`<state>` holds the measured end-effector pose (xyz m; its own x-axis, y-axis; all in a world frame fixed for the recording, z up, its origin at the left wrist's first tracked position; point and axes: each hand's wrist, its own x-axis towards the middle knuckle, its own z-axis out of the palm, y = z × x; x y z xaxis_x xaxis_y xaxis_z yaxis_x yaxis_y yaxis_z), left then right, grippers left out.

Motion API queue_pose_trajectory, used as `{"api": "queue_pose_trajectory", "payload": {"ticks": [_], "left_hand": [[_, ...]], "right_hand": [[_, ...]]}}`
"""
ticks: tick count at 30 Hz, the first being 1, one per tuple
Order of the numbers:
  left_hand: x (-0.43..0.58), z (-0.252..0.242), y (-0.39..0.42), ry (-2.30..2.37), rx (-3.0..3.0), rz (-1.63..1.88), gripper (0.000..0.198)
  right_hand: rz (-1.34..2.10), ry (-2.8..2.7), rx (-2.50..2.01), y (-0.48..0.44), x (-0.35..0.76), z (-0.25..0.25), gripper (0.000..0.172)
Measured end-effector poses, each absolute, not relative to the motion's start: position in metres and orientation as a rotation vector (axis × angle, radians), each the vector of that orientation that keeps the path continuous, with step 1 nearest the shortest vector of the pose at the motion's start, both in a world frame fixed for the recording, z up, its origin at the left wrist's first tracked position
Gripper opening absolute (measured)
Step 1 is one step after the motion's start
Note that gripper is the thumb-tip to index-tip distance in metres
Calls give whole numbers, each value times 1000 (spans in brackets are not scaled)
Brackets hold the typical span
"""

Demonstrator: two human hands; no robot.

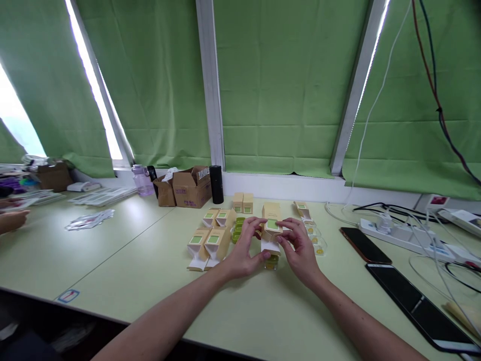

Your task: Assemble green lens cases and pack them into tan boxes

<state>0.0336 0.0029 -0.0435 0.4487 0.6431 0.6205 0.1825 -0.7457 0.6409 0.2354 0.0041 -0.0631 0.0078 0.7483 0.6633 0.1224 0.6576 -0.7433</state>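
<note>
Between my two hands is a small tan carton (pixel 272 213) with a green label and its white end flap hanging open toward me. My left hand (pixel 245 248) grips its left side, and the fingers of my right hand (pixel 299 247) are on its right side. Just below the flap sits a small clear tray with green and yellow contents (pixel 271 262); how far it reaches into the carton is hidden. Left of my hands stand several similar cartons (pixel 213 239) with open flaps. A green tray (pixel 237 229) lies beside my left hand, and a clear tray with yellow contents (pixel 317 240) beyond my right.
Two closed cartons (pixel 242 203) stand at the back, and one open carton (pixel 302 210) lies right of them. Behind are a cardboard box (pixel 191 188), black cylinder (pixel 216 184) and purple bottle (pixel 143 180). Phone (pixel 365 244), tablet (pixel 421 303) and power strip (pixel 406 235) lie right. Another person's hand (pixel 13 220) is far left.
</note>
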Motion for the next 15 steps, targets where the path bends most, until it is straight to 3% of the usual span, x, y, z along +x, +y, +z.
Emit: {"api": "queue_pose_trajectory", "payload": {"ticks": [15], "left_hand": [[33,-42,2,747,2043,1328,51]], "right_hand": [[575,-1606,-722,-5,235,-60,27]]}}
